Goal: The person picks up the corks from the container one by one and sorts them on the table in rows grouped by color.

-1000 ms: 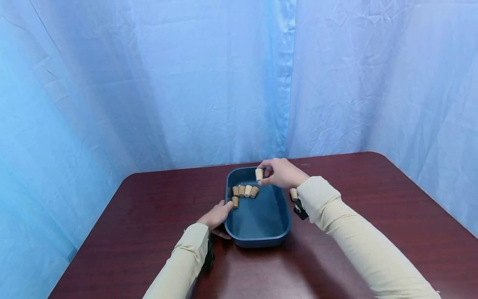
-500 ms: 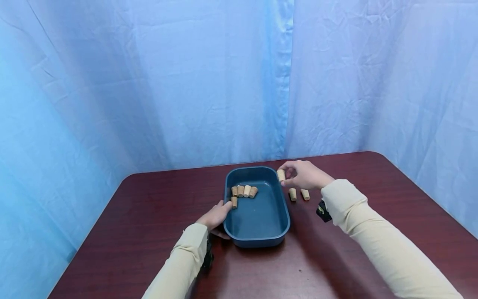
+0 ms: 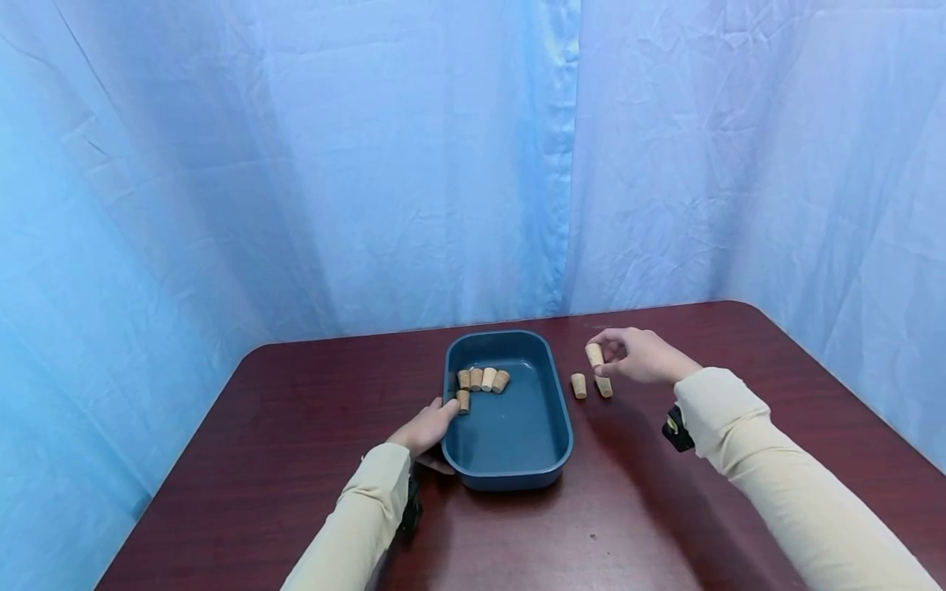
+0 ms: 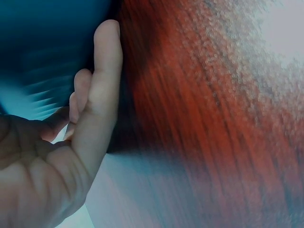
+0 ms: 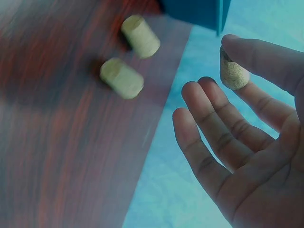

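A blue plastic bin [image 3: 510, 474] stands in the middle of the table. My left hand [image 3: 424, 428] grips its left wall, thumb over the rim; in the left wrist view the fingers [image 4: 105, 85] lie against the outer side. Inside, several tapered cork stoppers [image 3: 476, 379] form a row, and a single cork stopper [image 3: 463, 401] lies below it near my thumb. Right of the bin, my right hand [image 3: 641, 355] pinches a cork stopper [image 5: 233, 75] between thumb and a fingertip, other fingers spread. Two more cork stoppers [image 3: 579, 386] [image 5: 122, 78] lie on the table below it.
The dark red wooden table [image 3: 332, 386] reaches out on both sides of the bin, with rounded far corners. Light blue curtains [image 3: 414, 164] hang behind it and along both sides.
My right hand has carried the pinched cork stopper from above the bin, out over its right rim, to above the table corks. The left hand keeps its hold on the bin.
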A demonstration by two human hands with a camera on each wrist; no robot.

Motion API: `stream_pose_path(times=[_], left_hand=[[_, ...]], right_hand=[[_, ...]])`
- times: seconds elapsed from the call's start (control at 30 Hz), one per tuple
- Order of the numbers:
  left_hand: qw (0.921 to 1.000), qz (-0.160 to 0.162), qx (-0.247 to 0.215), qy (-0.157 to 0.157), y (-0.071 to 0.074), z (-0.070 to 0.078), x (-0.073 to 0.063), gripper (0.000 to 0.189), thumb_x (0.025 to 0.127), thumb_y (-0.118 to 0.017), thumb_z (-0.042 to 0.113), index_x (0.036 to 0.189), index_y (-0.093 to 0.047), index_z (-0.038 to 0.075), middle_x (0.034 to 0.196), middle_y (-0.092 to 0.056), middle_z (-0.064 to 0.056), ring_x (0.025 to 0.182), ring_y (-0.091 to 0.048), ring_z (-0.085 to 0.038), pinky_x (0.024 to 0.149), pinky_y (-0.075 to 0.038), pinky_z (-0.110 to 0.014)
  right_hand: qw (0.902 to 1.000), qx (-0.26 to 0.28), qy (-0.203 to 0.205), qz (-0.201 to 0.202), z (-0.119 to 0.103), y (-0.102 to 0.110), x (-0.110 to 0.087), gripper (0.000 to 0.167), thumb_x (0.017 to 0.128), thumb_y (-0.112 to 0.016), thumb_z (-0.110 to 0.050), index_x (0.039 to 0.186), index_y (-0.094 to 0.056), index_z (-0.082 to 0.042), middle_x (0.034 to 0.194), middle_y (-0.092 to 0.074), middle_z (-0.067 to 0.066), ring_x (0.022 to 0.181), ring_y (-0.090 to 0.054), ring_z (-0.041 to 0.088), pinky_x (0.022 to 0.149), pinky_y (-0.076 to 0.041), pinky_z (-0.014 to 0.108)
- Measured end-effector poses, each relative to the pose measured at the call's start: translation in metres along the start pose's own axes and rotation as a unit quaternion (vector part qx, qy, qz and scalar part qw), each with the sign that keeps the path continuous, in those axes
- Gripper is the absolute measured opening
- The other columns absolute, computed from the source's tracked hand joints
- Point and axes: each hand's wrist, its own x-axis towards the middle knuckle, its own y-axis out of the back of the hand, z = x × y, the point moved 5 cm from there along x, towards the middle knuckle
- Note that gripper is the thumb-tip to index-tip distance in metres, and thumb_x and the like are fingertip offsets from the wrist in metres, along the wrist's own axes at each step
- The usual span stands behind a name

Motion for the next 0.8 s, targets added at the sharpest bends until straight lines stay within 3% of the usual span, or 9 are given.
stream_pose_path(times=[0.53, 0.8], left_hand=[[0.9999, 0.006, 0.009, 0.008, 0.001, 0.001, -0.002, 0.07, 0.108, -0.033, 0.038, 0.162, -0.011, -0.001, 0.156, -0.027, -0.031, 0.102, -0.065, -0.039, 0.065, -0.065, -0.047], [0.9999, 0.006, 0.006, 0.007, 0.001, 0.001, -0.001, 0.069, 0.108, -0.033, 0.038, 0.161, -0.012, 0.0, 0.151, -0.033, -0.032, 0.099, -0.066, -0.038, 0.064, -0.065, -0.047]], right_hand=[[0.9997, -0.014, -0.021, 0.004, 0.039, 0.003, -0.013, 0.042, 0.09, -0.073, -0.008, 0.126, -0.061, 0.01, 0.092, -0.061, 0.011, 0.084, -0.056, 0.026, 0.07, -0.049, 0.036], [0.9988, -0.04, -0.028, 0.005, 0.054, -0.004, -0.014, 0.039, 0.089, -0.072, -0.005, 0.123, -0.061, 0.011, 0.087, -0.059, 0.008, 0.079, -0.054, 0.024, 0.069, -0.047, 0.037]])
